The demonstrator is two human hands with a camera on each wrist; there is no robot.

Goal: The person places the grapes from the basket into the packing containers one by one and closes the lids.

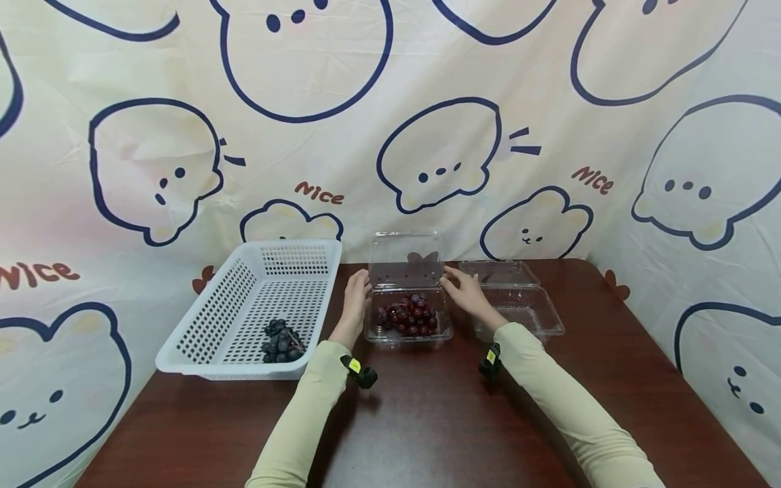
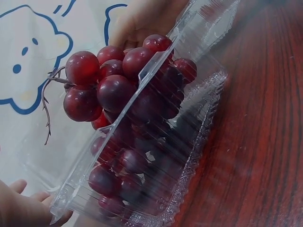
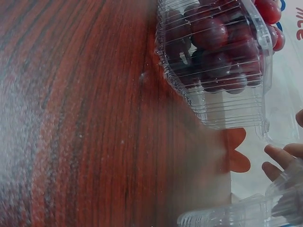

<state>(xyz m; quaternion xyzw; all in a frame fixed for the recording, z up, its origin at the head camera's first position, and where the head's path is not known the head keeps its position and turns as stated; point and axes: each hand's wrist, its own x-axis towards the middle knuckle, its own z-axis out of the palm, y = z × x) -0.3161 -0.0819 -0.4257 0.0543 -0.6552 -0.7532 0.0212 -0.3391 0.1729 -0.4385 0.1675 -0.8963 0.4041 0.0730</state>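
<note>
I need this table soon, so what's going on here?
A person's left hand and right hand are at either side of a clear box with red grapes inside; its lid stands raised. Another clear container stands open to the right. Dark grapes lie in the white basket on the left.

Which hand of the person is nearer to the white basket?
Left: the left hand is between the basket and the grape box; the right hand is at the box's other side.

The head view looks forward and down; nearer, tilted wrist views share the red grapes.
</note>
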